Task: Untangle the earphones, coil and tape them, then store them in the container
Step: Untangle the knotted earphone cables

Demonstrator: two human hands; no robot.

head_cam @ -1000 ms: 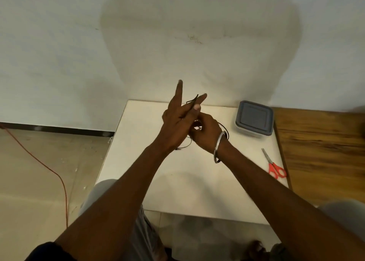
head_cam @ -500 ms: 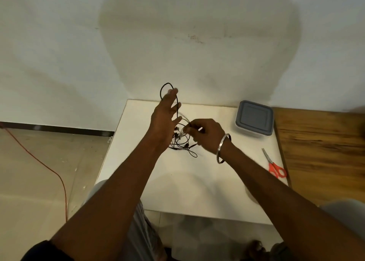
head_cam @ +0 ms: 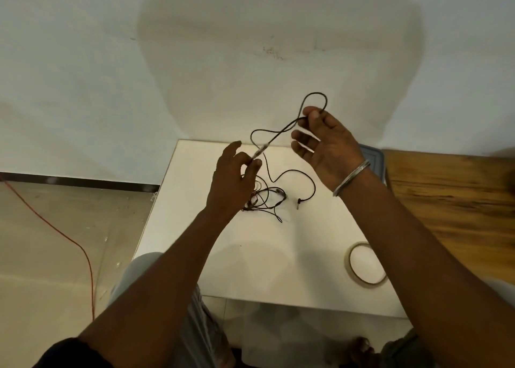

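Trouble on the largest scale would be the whole bundle sliding off the surface (head_cam: 250, 256). The earphones (head_cam: 279, 133) are half lifted, and a hard upward pull could drag the loose tangle (head_cam: 267, 197) at centre frame toward an edge. Smaller but likelier, I judge, is a knot cinching tight: the strand stretched between the hands runs down into that tangle, and tension would close its loops rather than open them. Smallest, the jack plug (head_cam: 298, 200) (lying free just right of the tangle) could snag in a loop as the cord is drawn through. The grey container (head_cam: 374, 156) sits mostly hidden behind the right wrist, and the tape roll (head_cam: 349, 259) lies at lower right. Neither is being touched, so coiling and storing are not yet begun.

Both forearms reach up from the bottom of the frame. The right hand (head_cam: 326, 142) is highest, above centre, palm toward the camera. Its thumb and forefinger pinch the cord beneath a small loop, and its other fingers are loosely spread. The left hand (head_cam: 234, 178), lower and to the left, shows its back and pinches the same strand at a pale inline piece (head_cam: 259, 151) with curled fingers.
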